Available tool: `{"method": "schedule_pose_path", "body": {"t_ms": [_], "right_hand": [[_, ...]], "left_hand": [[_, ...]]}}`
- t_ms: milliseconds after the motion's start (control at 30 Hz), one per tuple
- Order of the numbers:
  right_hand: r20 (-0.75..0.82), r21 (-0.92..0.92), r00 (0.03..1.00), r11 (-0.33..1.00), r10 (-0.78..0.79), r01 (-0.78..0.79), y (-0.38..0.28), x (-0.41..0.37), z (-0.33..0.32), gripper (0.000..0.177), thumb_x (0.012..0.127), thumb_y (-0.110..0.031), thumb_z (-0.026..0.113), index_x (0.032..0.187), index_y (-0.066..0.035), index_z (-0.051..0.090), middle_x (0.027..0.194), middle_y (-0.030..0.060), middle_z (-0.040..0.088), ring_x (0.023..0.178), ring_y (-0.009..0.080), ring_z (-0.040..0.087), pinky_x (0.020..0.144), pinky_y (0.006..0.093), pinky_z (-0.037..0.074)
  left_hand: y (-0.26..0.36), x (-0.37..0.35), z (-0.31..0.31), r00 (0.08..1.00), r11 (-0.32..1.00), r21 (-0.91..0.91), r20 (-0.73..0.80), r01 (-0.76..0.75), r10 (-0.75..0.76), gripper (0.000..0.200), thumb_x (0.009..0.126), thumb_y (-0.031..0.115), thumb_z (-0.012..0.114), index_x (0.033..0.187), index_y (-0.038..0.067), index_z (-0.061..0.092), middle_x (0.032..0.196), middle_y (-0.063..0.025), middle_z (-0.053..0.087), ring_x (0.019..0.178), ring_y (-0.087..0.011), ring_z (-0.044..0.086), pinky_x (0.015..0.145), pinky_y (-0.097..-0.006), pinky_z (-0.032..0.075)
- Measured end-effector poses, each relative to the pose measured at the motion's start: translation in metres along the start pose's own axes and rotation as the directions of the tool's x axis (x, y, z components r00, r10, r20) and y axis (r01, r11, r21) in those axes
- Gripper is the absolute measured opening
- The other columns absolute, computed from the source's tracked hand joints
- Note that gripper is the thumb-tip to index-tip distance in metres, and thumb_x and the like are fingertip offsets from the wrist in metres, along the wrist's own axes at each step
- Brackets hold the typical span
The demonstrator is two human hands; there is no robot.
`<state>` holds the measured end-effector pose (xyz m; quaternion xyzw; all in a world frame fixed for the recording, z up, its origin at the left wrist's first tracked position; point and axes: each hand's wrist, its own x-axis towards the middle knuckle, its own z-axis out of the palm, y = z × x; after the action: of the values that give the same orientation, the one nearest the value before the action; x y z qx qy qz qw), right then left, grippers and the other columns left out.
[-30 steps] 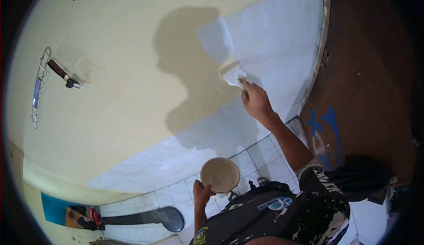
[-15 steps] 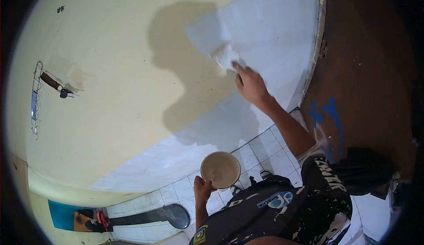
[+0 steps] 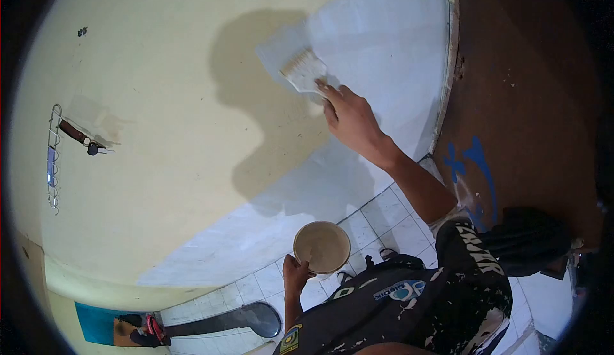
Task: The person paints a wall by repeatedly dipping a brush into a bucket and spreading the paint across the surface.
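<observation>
My right hand [image 3: 352, 115] is closed round the handle of a wide paintbrush [image 3: 306, 72], its bristles against the wall at the edge of a white painted area [image 3: 384, 35]. Left of the brush the wall [image 3: 160, 99] is pale yellow, partly under a shadow of my head and arm. My left hand [image 3: 295, 273] grips the rim of a round bucket [image 3: 322, 246] low in the view, its thumb inside the rim. Inside the bucket the surface looks pale; how much paint it holds is unclear.
A wire hook rack [image 3: 52, 163] with keys [image 3: 94, 148] hangs on the wall at the left. At the right stands a brown panel [image 3: 524, 99] with blue marks. Dark cloth [image 3: 527, 240] lies below it. White tiles [image 3: 384, 209] cover the floor.
My right hand and the brush have moved slightly left across the wall, and the brush has turned to show more of its broad side. My left hand still holds the bucket.
</observation>
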<state>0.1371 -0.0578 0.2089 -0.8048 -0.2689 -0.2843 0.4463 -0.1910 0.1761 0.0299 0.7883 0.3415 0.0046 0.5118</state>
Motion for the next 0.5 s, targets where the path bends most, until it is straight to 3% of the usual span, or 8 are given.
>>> {"method": "schedule_pose_path", "body": {"t_ms": [100,200,367,500], "right_hand": [[-0.034,0.028,0.998,0.998,-0.047,0.048,0.005,0.003,0.020,0.048,0.089,-0.008,0.062,0.137,-0.006,0.055,0.091,0.0235,0.061,0.069,0.0404,0.066,0.061,0.0495,0.055],[-0.029,-0.061,0.999,0.998,-0.033,0.032,0.041,-0.033,0.067,0.047,0.090,-0.008,0.062,0.136,-0.006,0.055,0.092,0.0232,0.062,0.068,0.0397,0.066,0.059,0.0492,0.055],[0.203,-0.107,0.957,0.976,0.209,-0.191,0.084,-0.111,0.087,0.045,0.091,-0.008,0.059,0.136,-0.005,0.056,0.091,0.0236,0.063,0.072,0.0411,0.066,0.065,0.0506,0.056],[0.215,-0.092,0.947,0.971,0.237,-0.222,0.077,-0.118,0.062,0.045,0.092,-0.008,0.059,0.136,-0.006,0.056,0.090,0.0241,0.062,0.075,0.0418,0.066,0.068,0.0520,0.055]], "left_hand": [[-0.010,0.005,0.001,1.000,0.999,-0.036,-0.004,-0.011,0.011,0.027,0.085,0.005,0.065,0.083,0.000,0.039,0.074,-0.0103,0.049,0.056,-0.0259,0.067,0.046,-0.0374,0.061],[-0.010,0.002,0.000,1.000,0.994,-0.112,-0.016,-0.013,0.011,0.027,0.085,0.005,0.065,0.083,0.000,0.039,0.073,-0.0086,0.047,0.055,-0.0249,0.066,0.046,-0.0372,0.061],[-0.001,-0.003,0.000,1.000,0.996,-0.086,0.004,0.019,-0.019,0.027,0.086,0.004,0.065,0.086,0.000,0.038,0.076,-0.0125,0.052,0.058,-0.0284,0.069,0.046,-0.0376,0.061],[0.003,-0.003,-0.001,1.000,0.999,-0.036,0.012,0.009,-0.009,0.027,0.086,0.004,0.064,0.087,0.000,0.038,0.077,-0.0141,0.054,0.059,-0.0298,0.070,0.047,-0.0378,0.062]]}}
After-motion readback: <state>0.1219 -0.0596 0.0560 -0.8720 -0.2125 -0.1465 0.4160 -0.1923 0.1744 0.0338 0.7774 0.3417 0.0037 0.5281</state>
